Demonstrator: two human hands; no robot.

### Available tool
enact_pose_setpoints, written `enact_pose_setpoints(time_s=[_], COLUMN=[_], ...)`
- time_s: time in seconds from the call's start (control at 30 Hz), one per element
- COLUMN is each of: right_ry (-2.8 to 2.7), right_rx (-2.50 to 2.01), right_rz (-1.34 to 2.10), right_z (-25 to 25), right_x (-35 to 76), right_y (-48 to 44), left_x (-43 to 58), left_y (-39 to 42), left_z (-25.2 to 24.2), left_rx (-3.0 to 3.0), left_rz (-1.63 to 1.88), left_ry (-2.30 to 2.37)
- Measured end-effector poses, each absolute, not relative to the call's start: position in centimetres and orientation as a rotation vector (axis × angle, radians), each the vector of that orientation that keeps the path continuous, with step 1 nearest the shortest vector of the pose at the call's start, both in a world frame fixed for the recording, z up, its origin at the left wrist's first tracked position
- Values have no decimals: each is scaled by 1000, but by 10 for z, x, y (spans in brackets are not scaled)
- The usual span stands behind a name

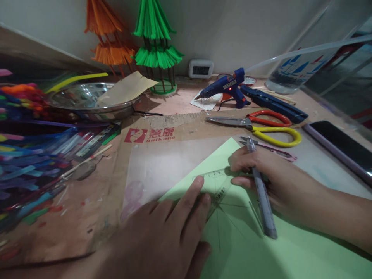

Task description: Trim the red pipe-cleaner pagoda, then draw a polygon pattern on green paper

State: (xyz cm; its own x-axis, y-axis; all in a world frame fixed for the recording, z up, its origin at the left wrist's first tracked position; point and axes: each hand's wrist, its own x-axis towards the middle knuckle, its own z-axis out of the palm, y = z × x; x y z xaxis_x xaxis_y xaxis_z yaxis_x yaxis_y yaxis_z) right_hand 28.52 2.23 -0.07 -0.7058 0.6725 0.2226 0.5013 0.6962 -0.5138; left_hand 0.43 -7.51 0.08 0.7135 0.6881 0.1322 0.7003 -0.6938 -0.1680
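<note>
A sheet of light green paper [293,252] lies in front of me, with several thin lines crossing at one spot. On it rests a clear plastic triangle ruler [216,175] with printed markings. My left hand [174,228] lies flat, fingers stretched out, the fingertips pressing on the ruler and paper. A grey pen [263,201] sits in my right hand [261,168], its pointed end up and away from the paper. My right thumb and forefinger are at the ruler's right edge; whether they pinch it I cannot tell.
Beyond the paper lie scissors [250,123], a pink-handled pointed tool [279,150], a blue glue gun [223,88] and a utility knife [274,102]. A phone [343,143] is at right. At left are a metal bowl [95,110] and pipe cleaners [26,170]; green [158,58] and orange [113,52] models stand behind.
</note>
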Motion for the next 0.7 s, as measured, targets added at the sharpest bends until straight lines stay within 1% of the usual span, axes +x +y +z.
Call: enact_pose_setpoints(time_s=[0.4, 0.7], right_ry=[-2511, -2534], right_rx=[-896, -967], right_rz=[549, 601], right_z=[-2, 0], right_x=[285, 285], right_y=[24, 22], left_x=[6, 5], left_y=[-74, -73], left_z=[1, 2], left_rx=[-2697, -2704], left_rz=[-75, -67], left_ry=[-1116, -1089])
